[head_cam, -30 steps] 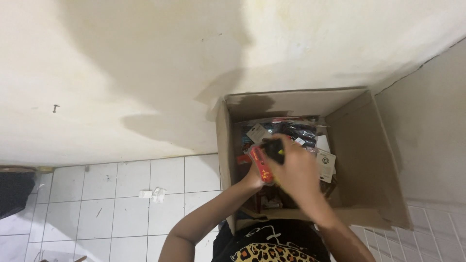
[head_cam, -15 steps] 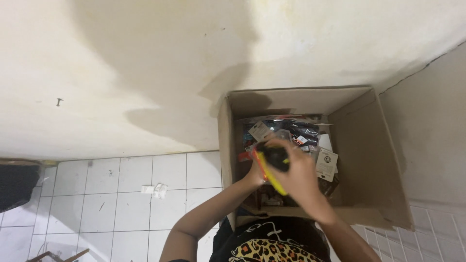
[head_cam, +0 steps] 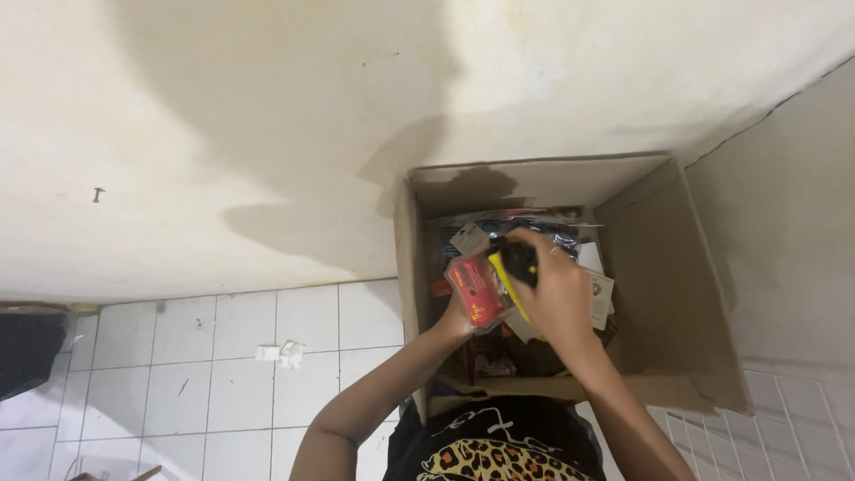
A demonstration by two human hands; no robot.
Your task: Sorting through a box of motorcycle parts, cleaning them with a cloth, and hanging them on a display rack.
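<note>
Red packet (head_cam: 475, 291) with a yellow-and-black tool (head_cam: 515, 267) against it, right of frame centre, lifted just above the clutter in the open cardboard box (head_cam: 663, 267). Left hand (head_cam: 459, 316) grips the packet from below; right hand (head_cam: 557, 289) is closed over the tool from above, likely steadying it. Hands close together. White tiled floor (head_cam: 223, 356) lower left.

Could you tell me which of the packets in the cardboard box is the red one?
It is the packet held by the left hand above the box's left side; those lying below look dark, white or grey.
</note>
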